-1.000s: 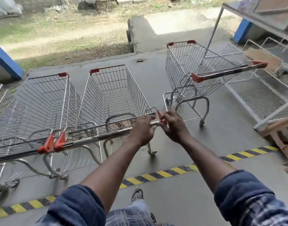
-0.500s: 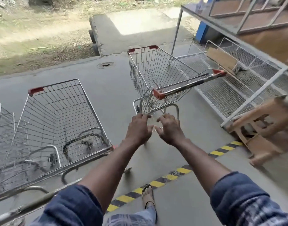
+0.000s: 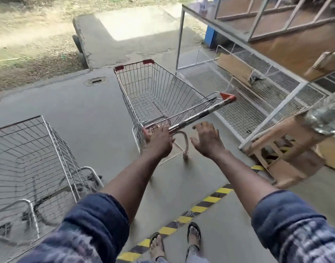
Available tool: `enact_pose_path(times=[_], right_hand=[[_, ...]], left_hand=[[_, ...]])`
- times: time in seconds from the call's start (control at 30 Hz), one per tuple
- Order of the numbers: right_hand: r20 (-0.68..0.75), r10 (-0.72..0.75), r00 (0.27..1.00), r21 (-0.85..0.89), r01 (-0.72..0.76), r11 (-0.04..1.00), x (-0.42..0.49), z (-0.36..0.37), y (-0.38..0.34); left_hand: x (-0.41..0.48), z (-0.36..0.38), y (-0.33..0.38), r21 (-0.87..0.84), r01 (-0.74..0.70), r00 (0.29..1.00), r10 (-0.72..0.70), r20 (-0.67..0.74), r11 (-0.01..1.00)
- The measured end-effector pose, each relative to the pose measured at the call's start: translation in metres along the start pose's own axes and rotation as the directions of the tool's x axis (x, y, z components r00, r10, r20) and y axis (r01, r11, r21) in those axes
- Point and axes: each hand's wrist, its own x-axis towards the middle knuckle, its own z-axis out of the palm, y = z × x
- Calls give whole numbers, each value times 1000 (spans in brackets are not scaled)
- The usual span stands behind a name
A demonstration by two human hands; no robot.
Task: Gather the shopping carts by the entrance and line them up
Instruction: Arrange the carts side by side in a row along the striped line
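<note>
From my remote seat I see both bare arms stretched forward toward a silver wire shopping cart with red corner caps [image 3: 159, 95], which stands on the grey concrete floor [image 3: 87, 114] just past the yellow-and-black striped floor tape [image 3: 206, 201], angled with its handle end nearest the person. The left hand [image 3: 159, 142] lies over the left end of the cart's metal push bar with red end caps [image 3: 198, 114]; its fingers cover the bar there, but they are turned away from me and I cannot tell whether they curl round it or only rest on it. The right hand [image 3: 207, 141] is spread wide, palm down, fingers apart and loose, just beside the bar on its near side and holding nothing; I see no contact with the bar. A second silver wire cart [image 3: 30, 154] sits well apart at the left edge of my view, its basket blurred. To the right of the first cart stands a grey metal-framed rack with wire mesh shelves [image 3: 257, 103], with a wooden stool [image 3: 288, 149] near it. Two sandalled feet [image 3: 157, 243] stand by the tape.
</note>
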Motion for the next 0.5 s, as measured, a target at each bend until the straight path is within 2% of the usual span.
enact_pose_path(times=[0.17,0.3,0.5], right_hand=[[41,-33,999,-23,34,999,29,-1,22],[136,-71,988,-45,77,996,57,-3,39],[174,-192,966,42,187,981,81,3,46]], left_hand=[[10,-3,-10,107,48,997,-42,-62,993],[9,-8,-23,169,99,991,-82,-106,981],[2,-34,-83,192,323,944,-299,-142,927]])
